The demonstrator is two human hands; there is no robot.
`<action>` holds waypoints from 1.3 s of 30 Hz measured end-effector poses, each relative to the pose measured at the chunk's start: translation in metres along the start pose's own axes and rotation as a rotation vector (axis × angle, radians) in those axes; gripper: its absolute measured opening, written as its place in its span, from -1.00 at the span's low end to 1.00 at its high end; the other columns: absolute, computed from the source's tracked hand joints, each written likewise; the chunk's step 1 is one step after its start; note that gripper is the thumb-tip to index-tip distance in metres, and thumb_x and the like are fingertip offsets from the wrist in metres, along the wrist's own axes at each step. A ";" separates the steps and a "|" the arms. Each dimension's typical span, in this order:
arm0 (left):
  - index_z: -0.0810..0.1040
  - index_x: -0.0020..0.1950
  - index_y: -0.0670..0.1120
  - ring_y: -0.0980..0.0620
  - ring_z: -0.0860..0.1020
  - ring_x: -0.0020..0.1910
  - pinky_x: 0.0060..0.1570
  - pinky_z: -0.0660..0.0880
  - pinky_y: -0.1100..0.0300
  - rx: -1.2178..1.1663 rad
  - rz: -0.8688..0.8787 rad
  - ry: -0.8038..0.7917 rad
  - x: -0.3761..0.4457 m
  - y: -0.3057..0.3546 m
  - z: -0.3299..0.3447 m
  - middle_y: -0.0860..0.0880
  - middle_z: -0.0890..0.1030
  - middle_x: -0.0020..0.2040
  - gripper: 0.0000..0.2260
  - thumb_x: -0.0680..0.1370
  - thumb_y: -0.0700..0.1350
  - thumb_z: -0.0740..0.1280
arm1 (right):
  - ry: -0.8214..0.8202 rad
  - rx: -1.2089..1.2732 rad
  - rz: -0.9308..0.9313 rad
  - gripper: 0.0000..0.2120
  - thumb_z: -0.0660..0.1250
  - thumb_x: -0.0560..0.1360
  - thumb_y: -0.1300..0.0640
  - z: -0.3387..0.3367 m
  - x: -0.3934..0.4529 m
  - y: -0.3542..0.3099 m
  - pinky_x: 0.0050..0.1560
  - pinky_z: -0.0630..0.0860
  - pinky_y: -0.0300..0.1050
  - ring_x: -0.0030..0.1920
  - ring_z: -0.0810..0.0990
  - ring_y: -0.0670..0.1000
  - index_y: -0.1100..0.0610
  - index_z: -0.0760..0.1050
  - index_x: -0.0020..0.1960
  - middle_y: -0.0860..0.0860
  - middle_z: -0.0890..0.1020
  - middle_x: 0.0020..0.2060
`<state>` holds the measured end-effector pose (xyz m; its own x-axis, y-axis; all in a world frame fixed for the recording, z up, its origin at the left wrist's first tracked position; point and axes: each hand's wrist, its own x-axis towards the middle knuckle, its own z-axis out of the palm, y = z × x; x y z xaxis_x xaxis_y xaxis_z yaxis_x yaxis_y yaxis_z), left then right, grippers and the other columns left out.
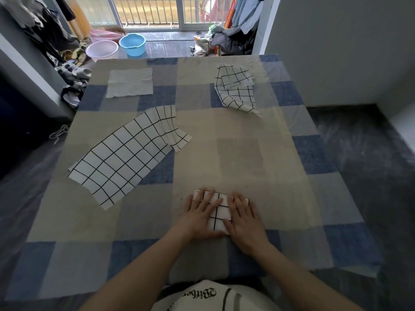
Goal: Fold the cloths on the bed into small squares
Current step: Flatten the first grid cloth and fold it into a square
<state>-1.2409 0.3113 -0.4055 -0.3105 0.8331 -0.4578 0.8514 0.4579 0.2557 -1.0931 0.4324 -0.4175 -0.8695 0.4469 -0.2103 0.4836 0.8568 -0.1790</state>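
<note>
cloth in hand: a small folded white cloth with a black grid (219, 211) is seen at the near middle of the bed, lying flat on the blue and beige checked bedsheet (247, 153).
left hand: the left hand (198, 213) is laid palm down on the left part of the folded cloth, fingers straight and spread; nothing is gripped.
right hand: the right hand (243, 217) is laid flat on the right part, fingers straight; the grip is likewise apart, pressing only.
step judged: the fold is probably being flattened; the packet looks close to a small square.
cloths waiting: a long white black-grid cloth strip (125, 156) is spread to the left, well apart from the hands; a crumpled white black-grid cloth (235, 90) lies at the far right; a plain pale grey square cloth (130, 83) lies flat at the far left.
handling judged: the fabric is judged thin, light and limp, not fragile; creases are held only if pressed, and layers may slip on the soft bed.
where to take hold: corners or edges are best pinched, two at a time, and carried over to the opposite edge.
risk: the folded packet may spring open once the palms are lifted.
</note>
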 end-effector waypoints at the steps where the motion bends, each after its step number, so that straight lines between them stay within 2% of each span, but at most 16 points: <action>1: -0.24 0.55 0.22 -0.01 -0.47 0.48 0.46 -0.36 -0.13 0.007 0.005 -0.002 0.000 0.000 0.000 0.10 -0.38 0.54 -0.02 0.25 0.61 -0.03 | -0.025 -0.009 0.005 -0.36 -0.01 0.57 -0.17 0.000 -0.003 0.005 0.44 -0.08 0.04 0.52 0.04 0.02 0.11 0.04 0.56 0.08 0.18 0.54; 4: -0.25 0.55 0.22 -0.01 -0.48 0.47 0.46 -0.36 -0.13 0.007 0.005 -0.004 -0.001 -0.001 -0.001 0.11 -0.41 0.52 -0.15 0.41 0.51 0.06 | -0.048 -0.015 0.048 -0.37 -0.01 0.57 -0.16 -0.005 -0.009 0.014 0.45 -0.16 0.02 0.53 -0.01 -0.01 0.07 -0.01 0.56 0.04 0.15 0.54; 8: -0.20 0.55 0.23 0.03 -0.46 0.48 0.46 -0.36 -0.11 -0.052 -0.017 -0.015 0.001 0.001 -0.003 0.12 -0.37 0.54 -0.38 0.58 0.34 -0.02 | -0.040 -0.026 0.113 -0.39 0.00 0.57 -0.14 -0.006 -0.015 0.024 0.45 -0.15 0.04 0.52 0.05 0.00 0.12 0.11 0.54 0.06 0.22 0.52; 11: -0.21 0.56 0.23 0.02 -0.47 0.47 0.46 -0.37 -0.11 -0.030 -0.010 -0.031 0.001 0.000 -0.003 0.11 -0.38 0.54 -0.37 0.59 0.31 0.01 | -0.022 -0.020 0.142 -0.38 -0.05 0.57 -0.14 -0.006 -0.018 0.029 0.45 -0.14 0.05 0.52 -0.02 -0.02 0.13 0.08 0.55 0.04 0.16 0.54; 15: -0.21 0.55 0.22 0.01 -0.48 0.47 0.44 -0.41 -0.09 -0.030 0.001 -0.044 0.001 -0.001 -0.004 0.13 -0.41 0.53 -0.28 0.53 0.38 0.08 | -0.047 0.026 0.157 -0.28 -0.21 0.47 -0.19 -0.019 -0.016 0.026 0.49 -0.13 0.04 0.55 -0.08 -0.04 0.07 -0.11 0.58 0.00 -0.01 0.57; 16: -0.22 0.55 0.22 0.01 -0.48 0.47 0.44 -0.41 -0.09 -0.029 0.001 -0.042 0.001 -0.001 -0.004 0.13 -0.41 0.53 -0.29 0.53 0.38 0.06 | -0.054 0.044 0.174 -0.26 -0.18 0.44 -0.19 -0.027 -0.014 0.023 0.49 -0.07 0.05 0.54 -0.02 -0.02 0.05 -0.09 0.57 0.01 0.00 0.57; 18: -0.22 0.55 0.23 0.02 -0.48 0.47 0.44 -0.40 -0.10 -0.024 -0.003 -0.032 0.002 -0.001 -0.003 0.12 -0.40 0.53 -0.32 0.52 0.40 -0.03 | -0.071 0.074 0.206 -0.28 0.02 0.44 -0.17 -0.041 -0.007 0.020 0.47 0.05 0.07 0.50 0.10 0.07 0.02 -0.02 0.55 0.04 0.05 0.54; 21: -0.22 0.55 0.23 0.00 -0.46 0.48 0.43 -0.40 -0.09 -0.009 0.008 -0.005 0.002 -0.001 -0.001 0.10 -0.38 0.55 -0.23 0.36 0.45 -0.26 | -0.127 0.142 0.259 -0.33 0.28 0.38 -0.10 -0.054 0.006 0.016 0.37 0.21 0.11 0.40 0.19 0.14 0.03 0.16 0.42 0.08 0.15 0.43; 24: -0.24 0.55 0.22 -0.03 -0.43 0.50 0.46 -0.34 -0.13 0.024 0.015 0.032 0.000 -0.002 0.001 0.10 -0.37 0.54 -0.20 0.32 0.43 -0.30 | -0.142 0.165 0.306 -0.47 0.35 0.35 -0.07 -0.061 0.018 0.012 0.26 0.32 0.07 0.30 0.24 0.13 0.07 0.31 0.25 0.08 0.25 0.28; 27: -0.25 0.55 0.22 -0.01 -0.43 0.49 0.47 -0.32 -0.15 0.026 0.018 0.045 0.000 -0.002 0.001 0.12 -0.41 0.50 -0.20 0.32 0.43 -0.28 | -0.118 0.223 0.358 -0.64 0.37 0.37 -0.03 -0.065 0.031 0.012 0.18 0.38 0.01 0.22 0.33 0.13 0.08 0.40 0.10 0.06 0.35 0.16; 29: -0.24 0.55 0.22 0.00 -0.44 0.47 0.47 -0.33 -0.14 0.028 0.017 0.035 0.002 -0.003 0.002 0.12 -0.41 0.51 -0.19 0.31 0.44 -0.27 | -0.099 0.411 0.399 -0.77 0.37 0.37 0.02 -0.069 0.037 0.010 0.05 0.48 0.02 0.06 0.47 0.09 0.08 0.41 -0.04 0.02 0.47 0.00; 31: -0.25 0.55 0.22 -0.01 -0.46 0.46 0.47 -0.32 -0.16 0.032 0.009 0.017 0.003 -0.003 0.002 0.09 -0.38 0.54 -0.20 0.33 0.44 -0.27 | -0.106 0.640 0.444 -0.79 0.40 0.38 0.07 -0.072 0.042 0.009 -0.15 0.53 -0.04 -0.13 0.52 0.02 0.08 0.42 -0.07 -0.01 0.53 -0.15; 33: -0.24 0.55 0.22 -0.02 -0.43 0.49 0.47 -0.32 -0.16 0.041 -0.017 -0.019 0.004 -0.001 0.001 0.07 -0.35 0.56 -0.29 0.44 0.43 -0.20 | -0.136 0.767 0.442 -0.78 0.45 0.40 0.12 -0.073 0.044 0.007 -0.27 0.47 -0.19 -0.18 0.52 -0.03 0.12 0.46 -0.03 -0.02 0.53 -0.18; 35: -0.21 0.56 0.21 -0.04 -0.39 0.51 0.46 -0.35 -0.13 0.036 -0.045 -0.053 0.005 0.004 -0.005 0.07 -0.33 0.56 -0.40 0.58 0.34 -0.09 | -0.165 0.846 0.408 -0.86 0.44 0.44 0.15 -0.071 0.042 0.005 -0.37 0.42 -0.29 -0.26 0.51 -0.08 0.16 0.52 -0.07 0.00 0.55 -0.24; 37: -0.15 0.57 0.19 -0.04 -0.37 0.52 0.45 -0.35 -0.14 -0.013 -0.070 -0.070 0.005 0.008 -0.012 0.07 -0.28 0.58 -0.42 0.61 0.28 -0.03 | -0.151 0.915 0.393 -0.91 0.42 0.46 0.16 -0.067 0.037 0.006 -0.39 0.41 -0.28 -0.31 0.50 -0.08 0.18 0.56 -0.14 0.02 0.57 -0.30; 39: -0.02 0.56 0.14 -0.03 -0.27 0.55 0.46 -0.34 -0.17 -0.083 -0.104 -0.008 0.004 0.017 -0.020 0.05 -0.12 0.60 -0.42 0.60 0.26 0.07 | -0.119 0.910 0.356 -0.86 0.43 0.45 0.17 -0.066 0.033 0.010 -0.41 0.36 -0.30 -0.39 0.45 -0.12 0.13 0.54 -0.27 -0.03 0.52 -0.41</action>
<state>-1.2361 0.3287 -0.3854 -0.3912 0.7775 -0.4924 0.7770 0.5657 0.2761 -1.1233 0.4725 -0.3632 -0.6662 0.5692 -0.4819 0.6513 0.1294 -0.7477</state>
